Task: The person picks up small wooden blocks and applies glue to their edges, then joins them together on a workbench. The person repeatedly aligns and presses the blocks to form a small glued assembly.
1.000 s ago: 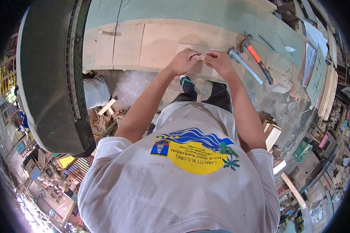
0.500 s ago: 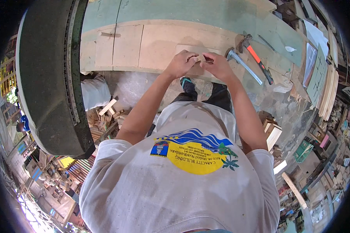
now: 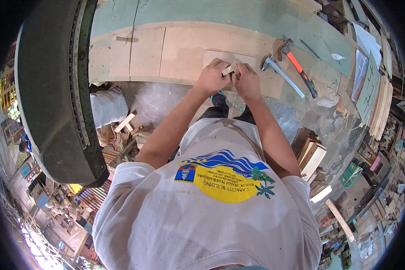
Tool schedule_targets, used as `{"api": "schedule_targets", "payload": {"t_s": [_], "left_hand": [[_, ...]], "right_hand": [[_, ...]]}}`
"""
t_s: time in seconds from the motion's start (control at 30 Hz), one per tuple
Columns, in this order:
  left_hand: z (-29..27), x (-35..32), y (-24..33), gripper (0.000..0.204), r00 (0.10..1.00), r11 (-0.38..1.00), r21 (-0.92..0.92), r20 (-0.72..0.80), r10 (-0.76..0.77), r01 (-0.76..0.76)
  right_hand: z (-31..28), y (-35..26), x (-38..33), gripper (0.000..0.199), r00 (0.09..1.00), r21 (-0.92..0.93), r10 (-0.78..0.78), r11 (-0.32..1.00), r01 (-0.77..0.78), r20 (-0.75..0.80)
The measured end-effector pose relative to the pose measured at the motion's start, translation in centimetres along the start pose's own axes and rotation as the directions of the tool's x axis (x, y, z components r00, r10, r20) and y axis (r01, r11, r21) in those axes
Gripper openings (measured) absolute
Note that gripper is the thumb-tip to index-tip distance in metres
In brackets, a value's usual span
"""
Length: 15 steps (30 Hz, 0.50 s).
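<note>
Both hands meet over the near edge of the workbench (image 3: pixel 184 81). Pinched between their fingers is a small pale wooden block (image 3: pixel 230 69), one end facing up. My left hand (image 3: pixel 211 77) grips it from the left, fingers curled. From the right, my right hand (image 3: pixel 247 81) closes on the same block, with most of its fingertips hidden. Just beyond the hands lies a flat thin board (image 3: pixel 245 58). To their right rests a grey metal tool (image 3: pixel 283 75) with a long flat bar and a wider head, beside a claw hammer (image 3: pixel 298 67) with an orange and black handle.
A large dark machine part (image 3: pixel 49 90) with a ruled strip stands at left. A pencil-like stick (image 3: pixel 310 49) and a short wooden peg (image 3: pixel 126 39) lie on the bench. Papers (image 3: pixel 369 81) and wooden strips (image 3: pixel 382 108) lean at right. Stacked offcuts (image 3: pixel 312 157) stand below.
My hands have come closer together and slightly nearer to me, and my right forearm has swung inward. The wooden block has turned, showing more of its end.
</note>
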<state>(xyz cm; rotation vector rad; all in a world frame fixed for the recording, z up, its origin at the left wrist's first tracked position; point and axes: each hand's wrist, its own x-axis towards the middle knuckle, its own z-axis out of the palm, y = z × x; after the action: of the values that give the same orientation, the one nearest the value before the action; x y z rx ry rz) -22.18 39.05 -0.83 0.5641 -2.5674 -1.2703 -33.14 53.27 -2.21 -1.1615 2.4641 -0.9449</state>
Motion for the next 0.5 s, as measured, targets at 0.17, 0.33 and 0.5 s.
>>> {"api": "schedule_targets", "payload": {"t_s": [0.17, 0.33, 0.5], "left_hand": [[1.6, -0.2, -0.3, 0.031, 0.992, 0.998, 0.024, -0.116, -0.047, 0.050], [2.0, -0.2, -1.0, 0.032, 0.992, 0.998, 0.053, -0.120, -0.035, 0.042], [1.6, -0.2, -0.5, 0.034, 0.994, 0.999, 0.019, -0.100, -0.048, 0.050]], "right_hand": [[-0.2, 0.0, 0.0, 0.046, 1.000, -0.031, -0.011, 0.999, 0.011, 0.019], [-1.1, 0.1, 0.7, 0.046, 0.994, -0.018, -0.009, 1.000, 0.011, 0.110], [-1.3, 0.1, 0.7, 0.046, 0.988, -0.060, -0.010, 0.998, 0.019, 0.152]]}}
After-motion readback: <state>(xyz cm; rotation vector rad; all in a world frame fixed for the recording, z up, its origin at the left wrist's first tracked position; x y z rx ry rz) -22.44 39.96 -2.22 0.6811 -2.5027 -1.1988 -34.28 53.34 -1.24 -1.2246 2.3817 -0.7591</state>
